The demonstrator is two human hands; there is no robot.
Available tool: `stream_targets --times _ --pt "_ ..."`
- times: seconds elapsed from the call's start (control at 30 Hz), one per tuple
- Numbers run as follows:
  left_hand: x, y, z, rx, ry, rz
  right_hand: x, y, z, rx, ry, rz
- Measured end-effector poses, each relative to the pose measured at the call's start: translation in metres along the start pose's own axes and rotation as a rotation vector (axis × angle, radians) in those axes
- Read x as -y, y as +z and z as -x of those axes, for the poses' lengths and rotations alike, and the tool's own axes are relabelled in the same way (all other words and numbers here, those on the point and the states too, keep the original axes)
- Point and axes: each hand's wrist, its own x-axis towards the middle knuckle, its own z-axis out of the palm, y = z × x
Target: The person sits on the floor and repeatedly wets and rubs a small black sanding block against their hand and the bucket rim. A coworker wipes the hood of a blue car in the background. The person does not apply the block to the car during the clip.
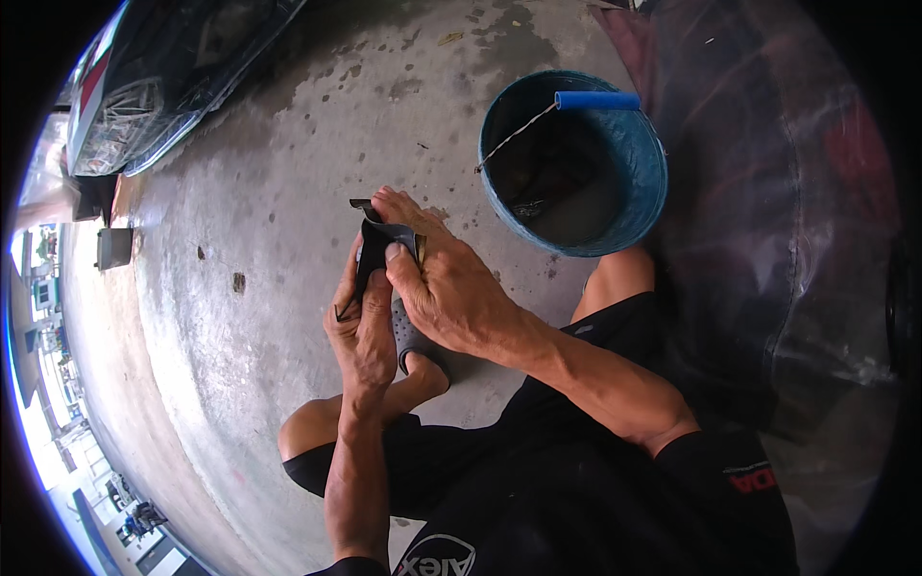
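Right fingers (396, 207): and here they are, stretched along the far edge, while the right thumb (407, 278) presses into the near side; a firm pinch, with only the thickness of the piece between.
Left fingers (351, 274): wrapped up the other side, left thumb (377, 293) laid against the black face, so both hands have hold at once.
Dark part (371, 261): thin, bent and tilted, held up above the floor, left of the bucket and a little nearer the body than it. A grey face (392, 232) shows at its upper end; whether that is a separate sheet, I cannot tell.
Work in hand: by the look of it, mid-handling; the part is gripped, not set down. How much of it is done or left, its hidden faces do not let me judge.
Blue bucket (645, 197): our landmark, standing on the concrete floor (288, 192), murky liquid (595, 216) inside, blue handle grip (597, 101) across its far side.
Grey shoe (408, 333): on the floor just beyond the hands, left of the bucket and nearer the body.
Clear plastic sheet (826, 230): right of the bucket, draped and creased.
Glossy dark panel (192, 77): well left of the bucket, up at the far side.
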Motion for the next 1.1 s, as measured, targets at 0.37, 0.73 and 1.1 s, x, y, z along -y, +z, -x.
stream_targets --times 0.37,0.73,1.1 --pt "0.002 0.011 -0.005 -0.047 -0.019 -0.097 -0.004 0.000 0.003 -0.030 -0.015 0.038" --pt "-0.016 0.012 -0.008 -0.008 -0.188 -0.485 -0.002 -0.028 0.012 0.163 -0.323 0.322" --pt "-0.007 0.016 -0.008 -0.020 -0.115 -0.418 -0.011 -0.032 0.006 0.131 -0.251 0.345"
